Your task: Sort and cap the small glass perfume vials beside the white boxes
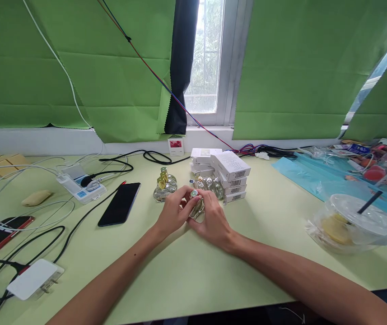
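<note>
Two hands, glass bottle, white boxes

Pale green table beneath a daylit window

The table stands against a white wall; above it, green curtains hang on both sides of the window, with a dark strip of cloth along its left edge. Bright light enters through the glass, greenery showing outside, and through a slanting gap at right.
</note>
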`<state>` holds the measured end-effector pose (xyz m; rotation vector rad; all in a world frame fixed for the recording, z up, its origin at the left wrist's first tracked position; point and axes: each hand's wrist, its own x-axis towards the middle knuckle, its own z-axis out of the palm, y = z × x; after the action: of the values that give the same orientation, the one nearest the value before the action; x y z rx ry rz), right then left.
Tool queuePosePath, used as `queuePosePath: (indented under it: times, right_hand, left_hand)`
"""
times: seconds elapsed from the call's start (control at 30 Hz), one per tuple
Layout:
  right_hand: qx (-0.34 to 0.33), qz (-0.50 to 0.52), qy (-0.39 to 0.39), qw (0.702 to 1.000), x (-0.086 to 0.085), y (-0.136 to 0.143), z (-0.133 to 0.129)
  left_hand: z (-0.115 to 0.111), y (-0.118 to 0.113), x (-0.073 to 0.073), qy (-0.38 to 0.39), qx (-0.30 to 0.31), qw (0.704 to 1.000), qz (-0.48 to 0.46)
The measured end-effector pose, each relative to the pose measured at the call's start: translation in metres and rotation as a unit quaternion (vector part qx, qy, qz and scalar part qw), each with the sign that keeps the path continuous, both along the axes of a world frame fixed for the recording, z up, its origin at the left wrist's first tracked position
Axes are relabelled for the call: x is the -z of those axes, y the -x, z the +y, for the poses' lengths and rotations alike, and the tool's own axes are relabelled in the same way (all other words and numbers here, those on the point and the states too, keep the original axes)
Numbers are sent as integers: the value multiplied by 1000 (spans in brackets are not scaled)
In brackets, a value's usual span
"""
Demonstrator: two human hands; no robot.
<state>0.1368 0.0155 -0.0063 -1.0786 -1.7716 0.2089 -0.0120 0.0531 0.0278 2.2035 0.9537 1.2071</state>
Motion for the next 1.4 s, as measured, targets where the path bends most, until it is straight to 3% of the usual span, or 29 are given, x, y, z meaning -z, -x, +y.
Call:
queuePosePath:
  times: [0.5,0.93,1.4]
  right_hand:
    - [-1,12,-7,1000,0,1,1]
    - [1,9,-6,1000,0,1,2]
    - [-5,25,-24,999,2,0,5]
  left_hand:
    - [2,6,-8,-16,45,997,65]
    - [-3,-1,6,14,-45,999,-21]
    - [-2,-2,2,-36,-3,999,2]
